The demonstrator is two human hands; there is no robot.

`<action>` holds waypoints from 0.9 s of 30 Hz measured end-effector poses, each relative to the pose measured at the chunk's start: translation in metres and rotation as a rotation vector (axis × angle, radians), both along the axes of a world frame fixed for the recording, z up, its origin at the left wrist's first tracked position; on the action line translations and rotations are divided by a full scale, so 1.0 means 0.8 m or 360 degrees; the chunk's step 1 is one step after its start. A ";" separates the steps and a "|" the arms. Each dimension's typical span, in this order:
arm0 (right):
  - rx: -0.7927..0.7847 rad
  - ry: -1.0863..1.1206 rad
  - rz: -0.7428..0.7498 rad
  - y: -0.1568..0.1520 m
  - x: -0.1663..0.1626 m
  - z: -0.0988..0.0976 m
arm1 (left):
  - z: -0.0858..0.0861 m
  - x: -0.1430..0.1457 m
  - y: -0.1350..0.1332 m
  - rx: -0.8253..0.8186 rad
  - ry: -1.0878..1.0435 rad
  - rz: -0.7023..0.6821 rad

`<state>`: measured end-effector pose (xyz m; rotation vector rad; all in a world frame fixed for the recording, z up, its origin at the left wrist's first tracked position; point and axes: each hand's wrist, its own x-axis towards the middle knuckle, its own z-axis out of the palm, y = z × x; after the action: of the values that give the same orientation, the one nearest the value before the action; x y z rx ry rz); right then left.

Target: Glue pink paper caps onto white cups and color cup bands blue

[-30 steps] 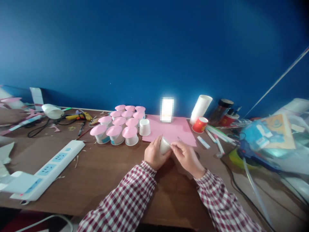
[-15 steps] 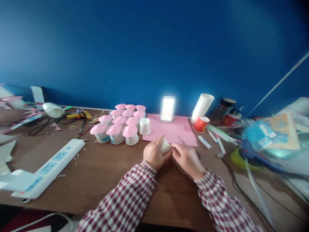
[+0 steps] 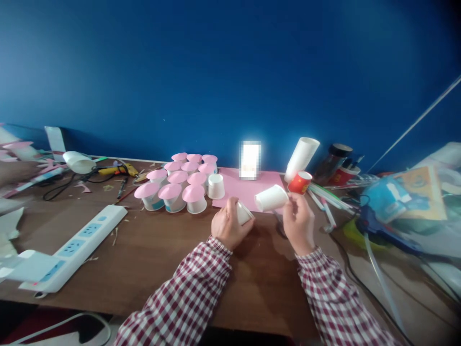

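My left hand (image 3: 225, 225) is wrapped round a white paper cup (image 3: 244, 215), tilted just over the brown table. A second white paper cup (image 3: 272, 198) lies sideways in the air, pinched at its right end by the fingers of my right hand (image 3: 298, 221). Under it is a sheet of pink paper (image 3: 234, 192). Just left of that sheet a white cup (image 3: 216, 186) stands upside down. Beside it several cups capped with pink paper cones (image 3: 171, 191) form rows.
A leaning stack of white cups (image 3: 301, 156) and a red cup (image 3: 300, 182) stand at the back right. Rightward lie a blue glue gun (image 3: 387, 228) and plastic bags. On the left are a white power strip (image 3: 77, 250) and a yellow-handled tool (image 3: 117, 170). A blue wall (image 3: 180, 72) rises behind.
My right hand has moved away to the right, drawing a white cup apart from the one in my left hand. The left hand has stayed nearly in place.
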<state>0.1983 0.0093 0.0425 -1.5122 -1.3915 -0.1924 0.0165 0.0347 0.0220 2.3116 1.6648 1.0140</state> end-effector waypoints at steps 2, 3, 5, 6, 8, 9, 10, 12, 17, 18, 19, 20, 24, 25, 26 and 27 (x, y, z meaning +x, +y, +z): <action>-0.0021 0.0125 -0.0016 0.003 0.002 -0.001 | 0.010 -0.005 -0.002 -0.0083 0.0107 0.0020; -0.0040 0.0177 -0.0011 0.004 0.002 -0.002 | 0.016 -0.009 -0.004 -0.0129 0.0177 0.0033; -0.0073 0.0264 0.0020 0.006 0.001 -0.004 | 0.029 -0.019 -0.005 -0.0130 0.0320 0.0021; -0.0082 0.0297 0.0036 0.007 0.001 -0.006 | 0.035 -0.025 -0.005 -0.0113 0.0396 0.0035; -0.0099 0.0345 0.0072 0.007 0.000 -0.008 | 0.045 -0.037 -0.002 -0.0120 0.0540 0.0079; -0.0109 0.0358 0.0089 0.007 -0.001 -0.008 | 0.049 -0.043 0.000 -0.0126 0.0614 0.0092; -0.0116 0.0365 0.0107 0.007 -0.001 -0.009 | 0.051 -0.047 0.003 -0.0122 0.0687 0.0089; -0.0119 0.0364 0.0143 0.007 -0.001 -0.010 | 0.053 -0.053 0.010 -0.0116 0.0806 0.0060; -0.0106 0.0375 0.0196 0.006 -0.003 -0.009 | 0.053 -0.059 0.026 -0.0092 0.0931 -0.0135; -0.0112 0.0381 0.0201 0.006 -0.003 -0.009 | 0.055 -0.060 0.028 -0.0079 0.0946 -0.0146; -0.0118 0.0387 0.0204 0.006 -0.003 -0.009 | 0.058 -0.060 0.030 -0.0076 0.0963 -0.0145; -0.0124 0.0393 0.0204 0.006 -0.004 -0.009 | 0.061 -0.060 0.033 -0.0092 0.0984 -0.0144; -0.0132 0.0395 0.0202 0.005 -0.005 -0.009 | 0.078 -0.056 0.044 -0.0210 0.0997 -0.0182; -0.0134 0.0390 0.0206 0.005 -0.005 -0.009 | 0.081 -0.055 0.047 -0.0229 0.1009 -0.0185; -0.0137 0.0387 0.0211 0.005 -0.006 -0.009 | 0.082 -0.053 0.051 -0.0231 0.1030 -0.0199; -0.0139 0.0385 0.0215 0.005 -0.006 -0.008 | 0.082 -0.051 0.055 -0.0212 0.1051 -0.0219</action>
<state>0.1933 0.0131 0.0359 -1.4527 -1.3143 0.1334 -0.0241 0.0787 0.0874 2.7919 1.6456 0.0920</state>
